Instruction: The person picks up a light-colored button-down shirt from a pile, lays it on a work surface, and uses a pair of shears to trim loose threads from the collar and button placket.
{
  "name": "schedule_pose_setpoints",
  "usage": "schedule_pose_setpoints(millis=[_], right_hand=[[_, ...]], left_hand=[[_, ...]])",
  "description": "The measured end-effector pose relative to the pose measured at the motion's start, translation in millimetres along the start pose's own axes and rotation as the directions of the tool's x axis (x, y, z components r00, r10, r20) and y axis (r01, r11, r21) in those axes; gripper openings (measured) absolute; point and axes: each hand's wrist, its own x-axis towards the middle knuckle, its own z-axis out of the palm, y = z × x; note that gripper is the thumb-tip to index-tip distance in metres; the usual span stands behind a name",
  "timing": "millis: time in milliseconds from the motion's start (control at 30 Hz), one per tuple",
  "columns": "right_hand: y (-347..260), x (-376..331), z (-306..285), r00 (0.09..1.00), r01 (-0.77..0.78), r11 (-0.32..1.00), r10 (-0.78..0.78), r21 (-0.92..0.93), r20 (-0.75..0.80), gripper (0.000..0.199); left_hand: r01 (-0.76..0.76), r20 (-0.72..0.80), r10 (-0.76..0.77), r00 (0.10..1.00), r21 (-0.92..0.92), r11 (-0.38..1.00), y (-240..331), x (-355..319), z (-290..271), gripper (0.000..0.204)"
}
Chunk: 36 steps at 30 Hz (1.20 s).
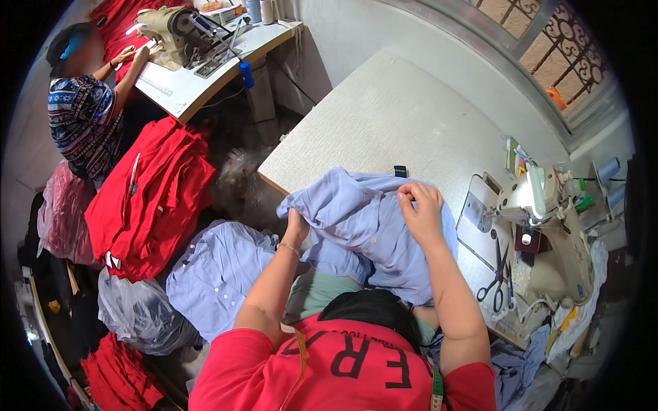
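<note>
A light blue button-up shirt [349, 205] lies bunched over my lap and the near edge of the pale worktable. My left hand [295, 229] is closed on the shirt's left edge, lifting a fold of it. Above the shirt's right part is my right hand [421, 209], its fingers bent inward in a pinch; what lies between the fingertips is hidden. A small black label [400, 171] sticks out at the shirt's far edge. Right of the shirt stands a sewing machine [538, 198], with black scissors [497, 274] lying in front of it.
The pale worktable [391, 109] extends away toward the wall and window. At my left are another light blue shirt [223, 274], a red garment pile [151, 198] and a plastic bag [144, 308]. Far left, a person [82, 103] works at another sewing machine [175, 34]. Thread spools [608, 171] stand at the right.
</note>
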Motion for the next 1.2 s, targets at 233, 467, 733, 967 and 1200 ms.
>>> schedule_pose_setpoints(millis=[233,467,733,967,1200], right_hand=[[0.1,1.0,0.4,1.000,0.006,1.000,-0.006,-0.010,-0.002,0.008],[-0.9,2.1,-0.3,1.000,0.005,1.000,-0.005,-0.015,0.011,0.007],[-2.6,2.8,-4.5,0.995,0.088,0.993,-0.092,-0.073,-0.050,0.009],[-57.8,27.0,5.1,0.960,0.233,0.953,-0.257,0.194,0.114,0.019],[-60.4,29.4,40.5,0.952,0.207,0.967,-0.234,0.148,0.198,0.020]], left_hand=[[0.318,0.083,-0.316,0.945,-0.018,0.948,35.6,-44.2,56.6,0.047],[0.427,0.210,-0.415,0.885,-0.016,0.904,33.9,-68.3,55.3,0.046],[0.402,0.184,-0.397,0.899,0.008,0.915,34.0,-72.0,57.6,0.046],[0.359,0.101,-0.364,0.926,0.060,0.931,49.7,-98.6,32.2,0.046],[0.234,-0.037,-0.231,0.972,0.145,0.961,78.5,-132.9,38.0,0.055]])
